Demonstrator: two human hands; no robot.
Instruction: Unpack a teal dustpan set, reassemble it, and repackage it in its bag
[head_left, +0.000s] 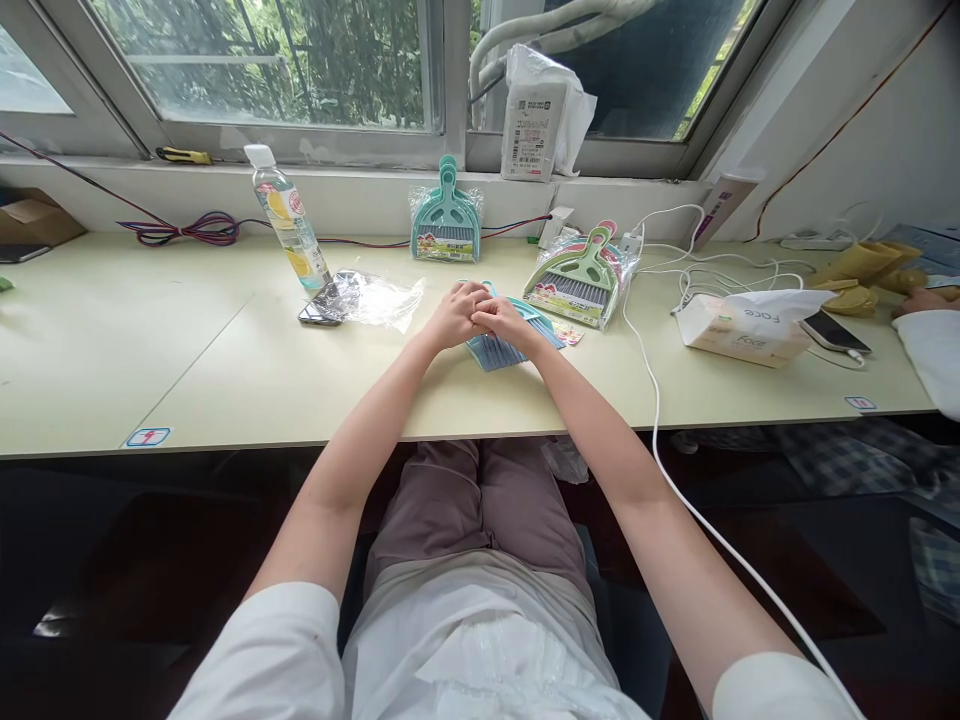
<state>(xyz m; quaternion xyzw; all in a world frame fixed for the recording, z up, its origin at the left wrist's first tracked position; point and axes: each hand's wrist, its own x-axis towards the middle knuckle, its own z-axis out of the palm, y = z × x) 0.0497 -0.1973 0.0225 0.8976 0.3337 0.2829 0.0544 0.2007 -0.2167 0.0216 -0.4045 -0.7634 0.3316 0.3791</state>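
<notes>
A blue dustpan and brush set (534,322) lies on the table in front of me, with its grey-blue bristles pointing toward me. Over its handle end, my left hand (459,312) and my right hand (506,320) come together, their curled fingers overlapping and closed on it. The fingers hide most of the handle; only a bit of blue shows behind them. A small printed card (568,333) sticks out at the set's right. Farther right lies a green dustpan and brush set (581,275) in clear wrapping. A teal wrapped set (447,215) leans upright against the wall.
Left of my hands are crumpled clear plastic (386,300), a phone (321,312) and a tilted drink bottle (291,220). A tissue pack (750,328), white cables (652,380) and another phone (836,333) lie right. Another person's sleeve (930,355) shows at the right edge.
</notes>
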